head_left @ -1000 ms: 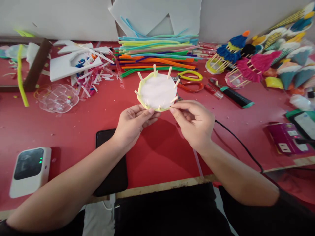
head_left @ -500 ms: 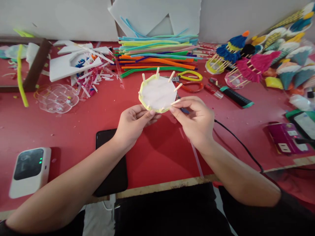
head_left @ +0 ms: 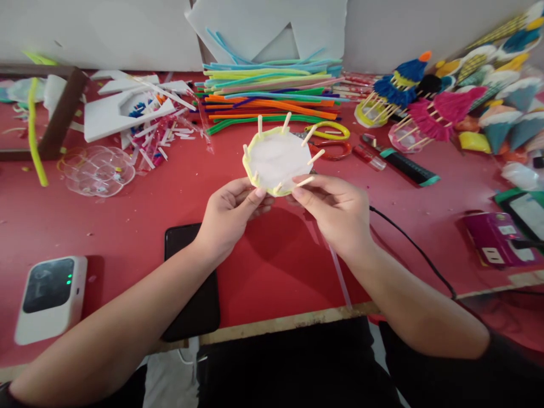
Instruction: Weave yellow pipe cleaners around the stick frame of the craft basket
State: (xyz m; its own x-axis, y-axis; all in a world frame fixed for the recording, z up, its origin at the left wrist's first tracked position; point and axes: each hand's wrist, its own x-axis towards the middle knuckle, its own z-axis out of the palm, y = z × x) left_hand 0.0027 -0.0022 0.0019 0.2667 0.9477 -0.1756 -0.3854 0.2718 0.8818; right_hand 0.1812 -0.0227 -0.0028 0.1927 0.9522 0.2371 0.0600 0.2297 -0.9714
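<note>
Between my hands, raised over the red table, is a white many-sided disc [head_left: 278,158] with a pale yellow fuzzy rim and several short wooden sticks standing around its edge. My left hand [head_left: 238,207] pinches the lower left rim, thumb on top and fingers beneath. On the lower right edge my right hand [head_left: 329,204] grips the disc with its thumb and bent fingers, close to a stick [head_left: 305,181] that leans outward. Part of the right fingers is hidden behind the disc.
Bundled pipe cleaners [head_left: 272,93] lie at the back. Scissors [head_left: 329,148] and a black-green cutter [head_left: 408,167] are to the right, near blue and pink yarn pieces on sticks [head_left: 450,116]. A black phone [head_left: 191,300], a white device [head_left: 53,297] and a clear tray [head_left: 100,173] lie left.
The disc has turned a little and shifted slightly right, so its sticks sit at new positions. Both hands keep their grip on the rim.
</note>
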